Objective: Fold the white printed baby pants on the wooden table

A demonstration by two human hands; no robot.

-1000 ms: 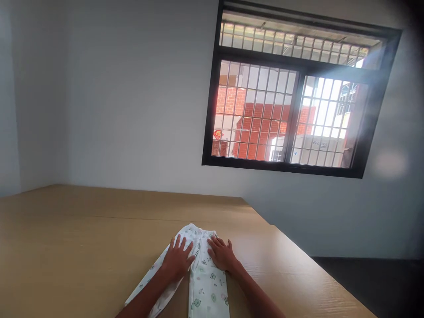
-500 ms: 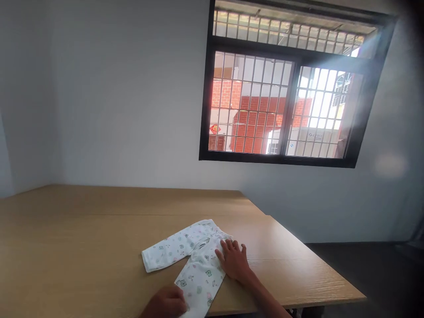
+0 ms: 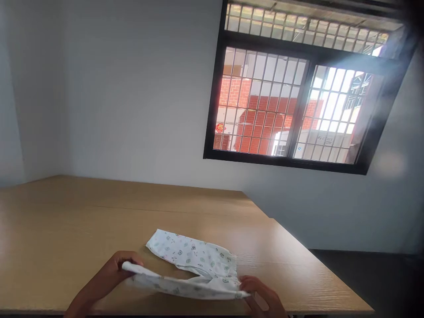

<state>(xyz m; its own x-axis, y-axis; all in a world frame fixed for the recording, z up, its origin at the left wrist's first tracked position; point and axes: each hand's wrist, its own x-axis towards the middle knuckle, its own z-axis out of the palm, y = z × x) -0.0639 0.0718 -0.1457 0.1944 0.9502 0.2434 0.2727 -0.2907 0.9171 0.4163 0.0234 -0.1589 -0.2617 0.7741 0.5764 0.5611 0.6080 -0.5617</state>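
- One pair of small white trousers (image 3: 218,260), printed with little animal faces, is between and just beyond a person's two bare hands.
- The left hand (image 3: 127,263) is closed around the cuff end of the near leg (image 3: 185,288), its fingers curled over the cloth.
- The right hand (image 3: 261,291) pinches the trousers at the waist end, thumb and fingers together on the near corner.
- The near leg stretches from hand to hand, raised and slightly blurred, sagging a little in the middle.
- The far leg (image 3: 195,251) lies flat beyond both hands, its cuff pointing left, past the left hand.
- Counted: two hands, one garment, two trouser legs, one waistband (image 3: 236,267), which is beside the right hand's fingers.
- One pale wooden table (image 3: 82,238) spreads beneath the hands and well beyond them on the left; one thin seam crosses it ahead of them.
- Beyond the hands rises a grey-white wall (image 3: 139,97).
- One black-framed window (image 3: 215,153), above and ahead of the right hand, shows metal bars and red brick (image 3: 256,123) outside.
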